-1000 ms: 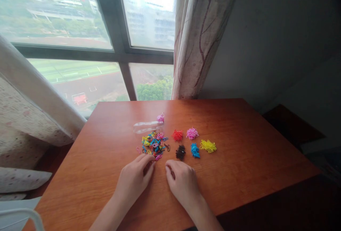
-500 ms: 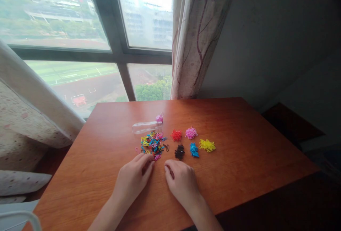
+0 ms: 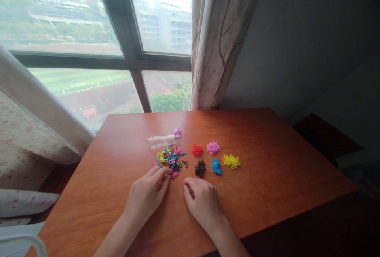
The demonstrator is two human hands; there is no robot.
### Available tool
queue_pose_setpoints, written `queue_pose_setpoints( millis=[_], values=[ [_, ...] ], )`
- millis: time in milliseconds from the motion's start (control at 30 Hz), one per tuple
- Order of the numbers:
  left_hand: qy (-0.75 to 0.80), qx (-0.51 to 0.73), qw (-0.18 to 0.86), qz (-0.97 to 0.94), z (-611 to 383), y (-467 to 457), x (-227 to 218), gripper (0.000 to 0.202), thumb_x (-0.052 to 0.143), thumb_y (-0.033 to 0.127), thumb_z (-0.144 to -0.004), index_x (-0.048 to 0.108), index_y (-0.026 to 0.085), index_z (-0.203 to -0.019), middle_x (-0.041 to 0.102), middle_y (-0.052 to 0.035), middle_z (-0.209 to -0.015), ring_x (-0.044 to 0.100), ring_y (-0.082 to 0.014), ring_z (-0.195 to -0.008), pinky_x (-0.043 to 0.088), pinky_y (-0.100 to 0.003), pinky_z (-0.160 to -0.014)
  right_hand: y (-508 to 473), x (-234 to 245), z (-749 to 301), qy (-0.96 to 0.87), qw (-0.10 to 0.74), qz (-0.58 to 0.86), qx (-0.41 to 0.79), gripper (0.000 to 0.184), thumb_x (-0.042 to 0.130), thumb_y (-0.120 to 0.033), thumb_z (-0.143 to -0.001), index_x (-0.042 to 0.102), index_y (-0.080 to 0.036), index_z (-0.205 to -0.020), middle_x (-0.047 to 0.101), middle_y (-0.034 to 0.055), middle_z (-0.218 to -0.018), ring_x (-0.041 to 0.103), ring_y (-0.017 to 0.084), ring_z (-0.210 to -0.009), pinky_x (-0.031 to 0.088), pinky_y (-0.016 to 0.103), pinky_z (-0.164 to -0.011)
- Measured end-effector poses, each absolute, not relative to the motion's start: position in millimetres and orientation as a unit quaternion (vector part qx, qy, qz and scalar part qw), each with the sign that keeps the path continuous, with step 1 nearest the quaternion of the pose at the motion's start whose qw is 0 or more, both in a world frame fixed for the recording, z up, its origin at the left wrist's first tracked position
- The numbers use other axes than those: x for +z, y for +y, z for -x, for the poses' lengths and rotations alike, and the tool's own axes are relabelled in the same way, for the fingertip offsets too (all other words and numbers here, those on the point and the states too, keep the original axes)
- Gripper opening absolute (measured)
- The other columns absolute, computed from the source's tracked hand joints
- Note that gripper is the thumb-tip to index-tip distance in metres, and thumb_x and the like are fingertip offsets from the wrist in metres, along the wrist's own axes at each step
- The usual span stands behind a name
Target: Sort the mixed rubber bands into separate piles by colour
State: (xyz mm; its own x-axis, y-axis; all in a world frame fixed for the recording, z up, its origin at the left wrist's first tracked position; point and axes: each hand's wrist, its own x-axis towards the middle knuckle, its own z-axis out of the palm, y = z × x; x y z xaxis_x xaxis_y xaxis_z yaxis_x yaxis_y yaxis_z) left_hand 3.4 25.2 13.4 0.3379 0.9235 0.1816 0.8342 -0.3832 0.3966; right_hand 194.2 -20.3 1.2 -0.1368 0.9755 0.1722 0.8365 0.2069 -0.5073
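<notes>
The left hand [image 3: 148, 190] slid a bit forward at the mixed pile of loops [image 3: 170, 157].
The brown table [image 3: 255, 193] is under both hands. The right hand [image 3: 203, 198] is curled; I can't tell if either holds anything. The mixed pile of loops is by the left hand's tips, the black pile [image 3: 200, 169] just past the right hand.

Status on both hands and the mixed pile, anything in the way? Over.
Left hand at near edge of mixed pile, grip unclear. Right hand curled near black pile, contents hidden. Clear container lies beyond mixed pile, not between it and hands.
</notes>
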Motion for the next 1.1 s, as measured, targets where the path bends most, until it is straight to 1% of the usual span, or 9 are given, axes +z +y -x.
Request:
queue_pose_setpoints(
  millis=[167,300,433,600,733,933,1100],
  values=[
    [0.549,0.184,0.095,-0.810,-7.7,31.4,19.7,0.020,0.045,0.033,-0.096,0.064,0.027,-0.099,0.071,0.0005,-0.093,0.068,-0.0149,-0.076,0.044,-0.023,-0.062,-20.7,0.8,-194.1,-0.739,0.240,0.611,0.148,0.015,0.049,-0.013,-0.091,0.058,-0.023,-0.084,0.066,-0.0032,-0.077,0.060,0.013,-0.071,0.029,0.025,-0.063],
    [0.567,0.132,0.076,-0.810,-14.1,35.2,23.4,0.018,0.048,0.034,-0.094,0.064,0.026,-0.095,0.070,0.0000,-0.091,0.067,-0.0159,-0.072,0.039,-0.023,-0.057,-20.0,0.3,-194.3,-0.739,0.244,0.611,0.147,0.015,0.049,-0.013,-0.091,0.057,-0.023,-0.084,0.066,-0.0029,-0.077,0.060,0.014,-0.072,0.029,0.025,-0.064],
    [0.571,0.106,0.067,-0.811,-18.3,36.7,23.6,0.018,0.048,0.031,-0.094,0.064,0.026,-0.094,0.071,-0.0003,-0.093,0.068,-0.0174,-0.075,0.038,-0.024,-0.056,-19.4,-1.3,-194.8,-0.740,0.249,0.608,0.145,0.015,0.049,-0.013,-0.090,0.057,-0.024,-0.084,0.066,-0.0033,-0.077,0.060,0.014,-0.073,0.029,0.026,-0.064],
    [0.570,0.130,0.078,-0.808,-15.6,34.9,27.4,0.020,0.045,0.030,-0.095,0.064,0.025,-0.096,0.071,0.0003,-0.094,0.068,-0.0162,-0.077,0.042,-0.024,-0.061,-19.2,-4.5,-194.5,-0.743,0.257,0.602,0.140,0.014,0.049,-0.013,-0.090,0.057,-0.023,-0.083,0.065,-0.0026,-0.076,0.060,0.014,-0.071,0.028,0.026,-0.063],
    [0.570,0.160,0.080,-0.802,-11.4,33.8,31.5,0.017,0.048,0.030,-0.094,0.065,0.026,-0.096,0.072,0.0015,-0.093,0.068,-0.0152,-0.073,0.041,-0.024,-0.059,-19.0,-4.5,-194.5,-0.743,0.259,0.600,0.143,0.014,0.049,-0.014,-0.090,0.056,-0.023,-0.083,0.065,-0.0032,-0.076,0.059,0.013,-0.070,0.027,0.026,-0.063],
    [0.537,0.175,0.118,-0.817,-26.2,39.6,40.7,0.018,0.049,0.031,-0.093,0.065,0.025,-0.095,0.070,0.0000,-0.089,0.066,-0.0152,-0.072,0.042,-0.023,-0.061,-20.0,-3.0,-194.9,-0.744,0.255,0.601,0.143,0.014,0.049,-0.014,-0.091,0.057,-0.023,-0.085,0.066,-0.0029,-0.078,0.060,0.014,-0.073,0.028,0.026,-0.064],
    [0.468,0.163,0.177,-0.850,-58.6,51.8,48.8,0.017,0.050,0.021,-0.090,0.066,0.023,-0.086,0.068,-0.0005,-0.085,0.064,-0.0140,-0.074,0.042,-0.022,-0.063,-19.0,-4.0,-194.7,-0.741,0.236,0.614,0.134,0.013,0.053,-0.013,-0.088,0.058,-0.022,-0.080,0.067,-0.0023,-0.077,0.062,0.014,-0.072,0.027,0.027,-0.061]
  ],
)
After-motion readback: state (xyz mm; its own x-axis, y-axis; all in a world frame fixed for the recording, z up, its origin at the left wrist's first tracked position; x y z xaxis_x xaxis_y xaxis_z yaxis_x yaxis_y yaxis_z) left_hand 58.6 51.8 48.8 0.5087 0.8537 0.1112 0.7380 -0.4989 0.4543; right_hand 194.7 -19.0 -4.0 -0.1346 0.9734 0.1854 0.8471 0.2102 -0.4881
